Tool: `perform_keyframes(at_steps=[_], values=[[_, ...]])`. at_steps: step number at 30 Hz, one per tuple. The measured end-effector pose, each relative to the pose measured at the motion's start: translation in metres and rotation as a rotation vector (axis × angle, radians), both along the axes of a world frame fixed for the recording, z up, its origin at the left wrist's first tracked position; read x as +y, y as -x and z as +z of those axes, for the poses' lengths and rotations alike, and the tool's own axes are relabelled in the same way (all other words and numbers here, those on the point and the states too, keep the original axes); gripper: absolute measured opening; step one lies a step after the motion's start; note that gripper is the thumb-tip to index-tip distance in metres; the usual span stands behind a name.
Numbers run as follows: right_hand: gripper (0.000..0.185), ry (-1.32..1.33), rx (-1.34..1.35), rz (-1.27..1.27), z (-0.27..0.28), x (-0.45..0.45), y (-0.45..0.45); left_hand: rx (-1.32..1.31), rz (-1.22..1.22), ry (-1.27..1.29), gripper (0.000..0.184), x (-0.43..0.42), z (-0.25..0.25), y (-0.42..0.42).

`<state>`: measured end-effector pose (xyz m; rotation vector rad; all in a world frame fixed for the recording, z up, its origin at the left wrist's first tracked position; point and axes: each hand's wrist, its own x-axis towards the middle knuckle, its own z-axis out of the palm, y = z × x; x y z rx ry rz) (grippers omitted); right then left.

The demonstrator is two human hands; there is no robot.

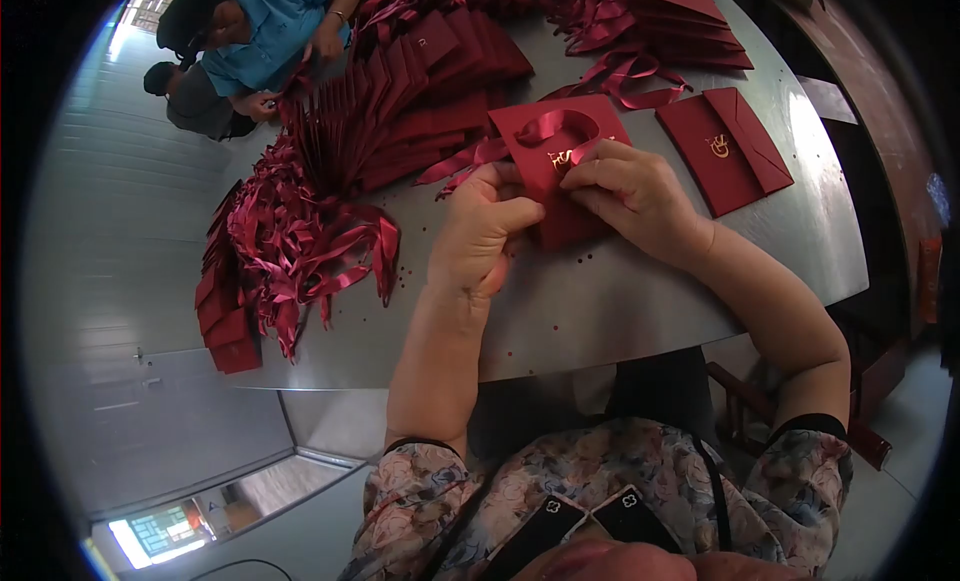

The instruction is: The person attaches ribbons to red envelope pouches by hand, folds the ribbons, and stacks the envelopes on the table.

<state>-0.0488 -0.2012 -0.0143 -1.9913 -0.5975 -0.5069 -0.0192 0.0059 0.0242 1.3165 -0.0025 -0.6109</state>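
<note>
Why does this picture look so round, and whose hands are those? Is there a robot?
No robot here, just a person's two bare hands. There is only one picture, from a camera worn on that person's head. It looks down, so you see their arms and flowery top. The edges look curved and dark.

The left hand grips a flat red bag with gold print. The right hand is at its front, near a shiny ribbon; I can't tell exactly what its fingers pinch.

On the grey table lie a tangle of ribbons, rows of red pieces and, to the right, another flat red piece. Someone else, in a blue shirt, is across the table.
</note>
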Motion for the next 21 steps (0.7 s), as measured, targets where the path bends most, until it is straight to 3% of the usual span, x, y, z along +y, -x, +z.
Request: perform_keyframes(at_steps=[4,6,14,21], values=[[0.017,-0.033,0.076,0.009,0.001,0.002,0.002,-0.125,0.085,-0.052,0.037,-0.012,0.003,0.006],[0.018,-0.203,0.276,-0.015,0.002,0.002,0.003,-0.113,0.099,0.000,0.034,-0.011,-0.002,0.003],[0.013,-0.056,0.120,-0.009,0.004,0.004,0.004,-0.033,0.169,0.008,0.023,-0.005,-0.011,-0.002],[0.008,0.111,0.009,-0.009,0.007,0.006,0.007,-0.115,0.070,-0.013,0.021,-0.008,-0.015,0.000]])
